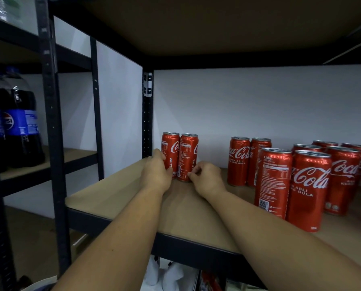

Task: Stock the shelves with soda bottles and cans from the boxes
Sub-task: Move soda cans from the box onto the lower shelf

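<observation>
The step in hand is placing: two Coca-Cola cans stand upright and touching at the back-left corner of the shelf (pixel 123 196), the left hand (pixel 156 171) with its fingers curled round the left can (pixel 171 150) and the right hand (pixel 207 177) with its fingers pinching the base of the right can (pixel 188 154). The next move likely calls for letting go without tipping them, then fetching more. No box shows plainly; a cluster of cans (pixel 309 185) stands well apart to the right, and Pepsi bottles (pixel 18 127) fill the neighbouring shelf.

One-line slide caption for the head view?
Left hand grips a Coca-Cola can, right hand touches the neighbouring can, at the back-left corner of the shelf; more cans stand right.
</observation>
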Tool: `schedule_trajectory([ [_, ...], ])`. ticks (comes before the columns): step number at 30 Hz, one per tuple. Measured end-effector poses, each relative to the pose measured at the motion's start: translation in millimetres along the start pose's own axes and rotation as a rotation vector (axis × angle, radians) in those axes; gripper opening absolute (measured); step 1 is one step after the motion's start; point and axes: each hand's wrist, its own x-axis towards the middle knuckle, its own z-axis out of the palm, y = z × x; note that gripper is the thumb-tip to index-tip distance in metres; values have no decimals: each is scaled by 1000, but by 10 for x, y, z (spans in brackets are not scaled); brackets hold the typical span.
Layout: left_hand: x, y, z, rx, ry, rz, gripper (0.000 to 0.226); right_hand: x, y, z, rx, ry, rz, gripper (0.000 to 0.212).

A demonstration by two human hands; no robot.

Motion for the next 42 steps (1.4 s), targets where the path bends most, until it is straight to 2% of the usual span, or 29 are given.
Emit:
schedule_trajectory([
  [3, 0, -15, -2, 22, -21, 21, 16, -1, 18, -8, 2, -10, -31, 12],
  [6, 10, -34, 2, 44, -40, 41, 12, 2, 24, 8, 2, -26, -52, 8],
  [8, 16, -50, 12, 28, -41, 45, 12, 6, 33, 18, -1, -41, -55, 2],
  [11, 19, -70, 20, 34, -58, 53, 15, 21, 47, 31, -9, -43, -64, 12],
  [22, 11, -96, 17, 78, -124, 26, 25, 10, 87, 14, -20, -92, -41, 17],
  [31, 5, -86, 18, 120, -149, -7, 29, 22, 85, 16, -49, -150, -29, 29],
  [34, -15, -69, -3, 145, -227, -13, 36, -11, 62, -9, -122, -198, -37, 36],
  [37, -67, -17, -49, 250, -374, 47, 48, -87, 31, -65, -252, -282, -46, 46],
  [42, -254, 111, -206, 392, -607, 105, 43, -356, -55, -267, -445, -418, -44, 39],
])
